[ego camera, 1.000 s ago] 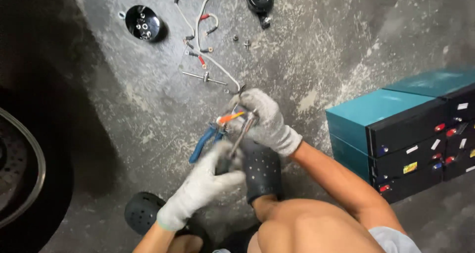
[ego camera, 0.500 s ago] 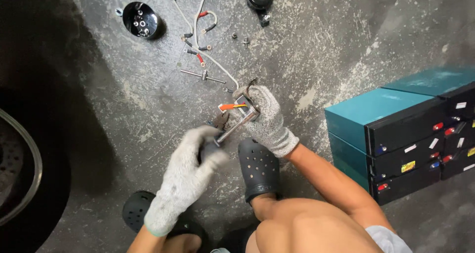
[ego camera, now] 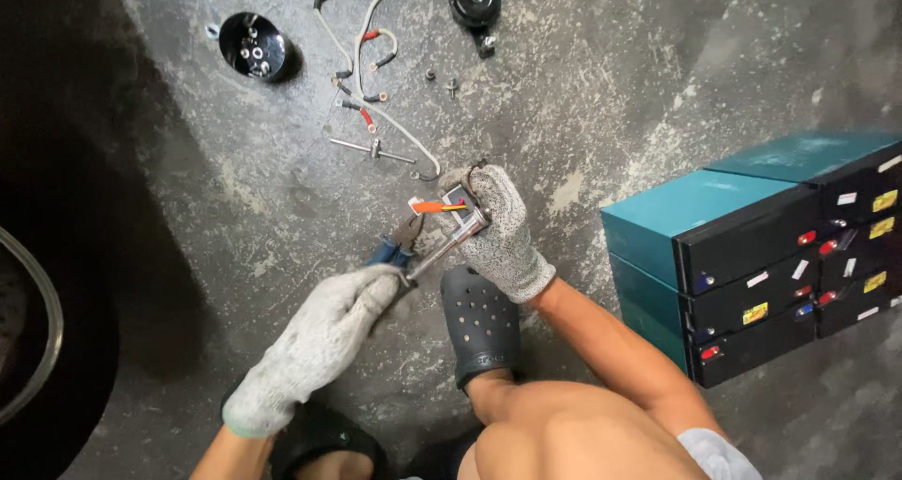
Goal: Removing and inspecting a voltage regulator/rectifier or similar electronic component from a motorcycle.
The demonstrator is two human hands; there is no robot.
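Left hand lowered and drawn back; pliers re-exposed at the work.

One second ago the left hand (ego camera: 315, 348) lay close against the right hand (ego camera: 498, 231), with the blue-handled pliers (ego camera: 399, 247) showing beside it; half a second ago it covered those handles. Now it sits lower and farther from the right hand, gripping a metal tool shaft (ego camera: 442, 250) that reaches to the small part with the orange wire (ego camera: 434, 207).

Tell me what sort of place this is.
Probably a repair workshop floor, likely for vehicles or electrics. The person squats on bare concrete floor, with loose wires lying on it, stacked teal batteries at one side and a tyre at the edge.
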